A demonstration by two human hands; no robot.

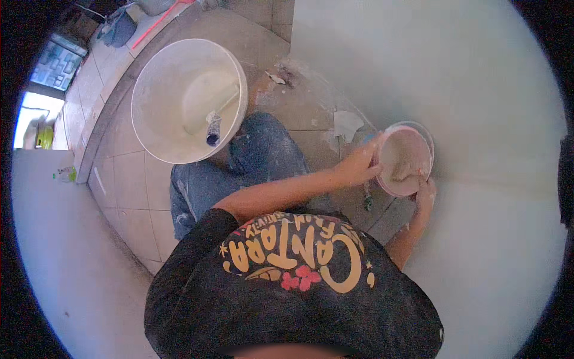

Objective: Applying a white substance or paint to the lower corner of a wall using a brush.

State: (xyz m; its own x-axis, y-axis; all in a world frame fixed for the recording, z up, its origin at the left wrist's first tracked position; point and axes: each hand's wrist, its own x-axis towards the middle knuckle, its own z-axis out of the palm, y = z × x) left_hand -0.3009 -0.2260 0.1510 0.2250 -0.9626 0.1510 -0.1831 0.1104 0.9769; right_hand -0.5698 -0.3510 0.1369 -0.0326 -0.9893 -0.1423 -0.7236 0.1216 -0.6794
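Observation:
To my right I hold a small pinkish bucket tilted so that its inside shows, with a pale, paste-like mass in it. My left hand grips its left side. On the lower right of its rim, the fingers of my right hand are closed; the bucket hides part of them. Behind it shows the clear rim of another container. A large white basin stands at the left, beyond my legs, with whitish material inside. Lying in the basin is a tool with a dark blue, smeared handle.
A pale wall rises close on my right. Whitish scraps and smears mark the tiled floor. A small dark tool lies below my left hand. Far left are a grey bucket, a red stick and a greenish bottle.

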